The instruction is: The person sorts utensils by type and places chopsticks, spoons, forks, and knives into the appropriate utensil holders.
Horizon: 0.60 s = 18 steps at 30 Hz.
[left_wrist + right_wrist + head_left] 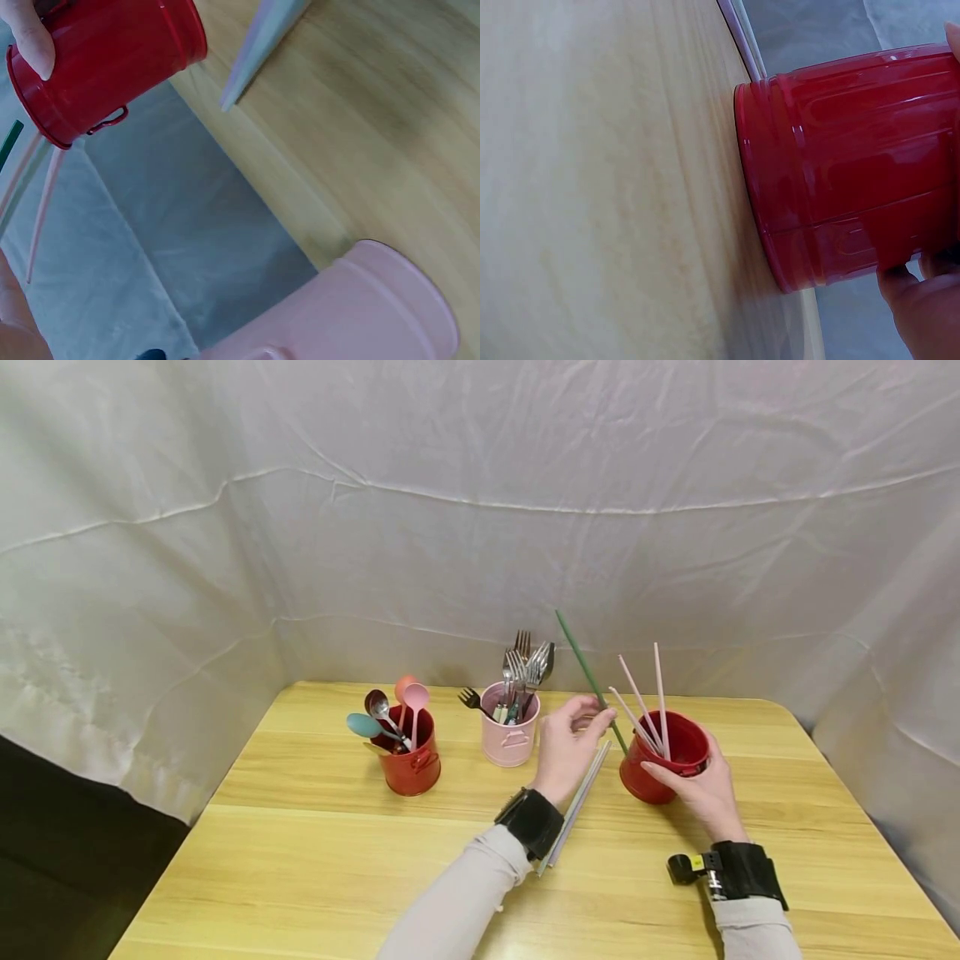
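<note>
My left hand (567, 745) pinches a green chopstick (581, 656), which slants with its lower end beside the right-hand red bucket (643, 781). Thumb and fingers of my right hand (701, 785) grip that bucket near its rim; the bucket stands upright on the table. Several pale pink chopsticks (660, 693) lean out of it. In the right wrist view the red bucket (870, 165) fills much of the frame, with fingertips at its upper part. The left wrist view shows the green chopstick's end (10, 142) close to the bucket's mouth.
Pale lilac and grey chopsticks (581, 802) lie on the wooden table (300, 860) under my left forearm. A pink bucket (508, 747) holds forks and other cutlery, left of my left hand. Farther left stands another red bucket (412, 777) with spoons. A pale curtain hangs behind.
</note>
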### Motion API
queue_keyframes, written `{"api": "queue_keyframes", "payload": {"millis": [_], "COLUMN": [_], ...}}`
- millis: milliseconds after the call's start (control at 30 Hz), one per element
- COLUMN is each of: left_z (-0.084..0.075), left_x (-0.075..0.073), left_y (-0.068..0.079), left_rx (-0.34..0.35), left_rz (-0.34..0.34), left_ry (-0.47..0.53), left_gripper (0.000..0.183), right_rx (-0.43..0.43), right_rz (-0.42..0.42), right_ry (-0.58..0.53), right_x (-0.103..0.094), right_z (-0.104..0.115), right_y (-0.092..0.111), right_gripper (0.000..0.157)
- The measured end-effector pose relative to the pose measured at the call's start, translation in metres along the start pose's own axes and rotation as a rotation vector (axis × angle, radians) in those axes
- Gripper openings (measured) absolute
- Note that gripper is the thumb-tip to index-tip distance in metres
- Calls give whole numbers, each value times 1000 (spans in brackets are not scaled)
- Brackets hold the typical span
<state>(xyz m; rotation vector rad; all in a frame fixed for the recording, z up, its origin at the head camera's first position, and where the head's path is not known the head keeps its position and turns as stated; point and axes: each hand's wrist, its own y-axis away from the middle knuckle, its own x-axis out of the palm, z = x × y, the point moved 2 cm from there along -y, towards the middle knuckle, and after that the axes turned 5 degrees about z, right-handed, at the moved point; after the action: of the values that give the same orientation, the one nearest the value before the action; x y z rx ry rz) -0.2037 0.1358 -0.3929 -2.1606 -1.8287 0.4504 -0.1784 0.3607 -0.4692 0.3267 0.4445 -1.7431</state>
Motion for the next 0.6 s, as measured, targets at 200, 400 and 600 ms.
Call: {"api": "queue_keyframes", "payload": {"millis": [200,400,600], "left_z": [-10,-19,-20], "left_x": [12,22,30], "left_y": [-3,-8,-11], "left_rx": [66,156,155], "left_rz": [40,94,112], "left_ry": [-13,-102,-194], "left_gripper": [17,13,13], "right_rx": [0,-6,-9], "right_rz": [2,5,2], "right_ry": [4,2,-14], "right_x": [0,0,0], "right_z": [-1,0,0], "right_y": [-1,0,1], "right_gripper": [92,91,92]}}
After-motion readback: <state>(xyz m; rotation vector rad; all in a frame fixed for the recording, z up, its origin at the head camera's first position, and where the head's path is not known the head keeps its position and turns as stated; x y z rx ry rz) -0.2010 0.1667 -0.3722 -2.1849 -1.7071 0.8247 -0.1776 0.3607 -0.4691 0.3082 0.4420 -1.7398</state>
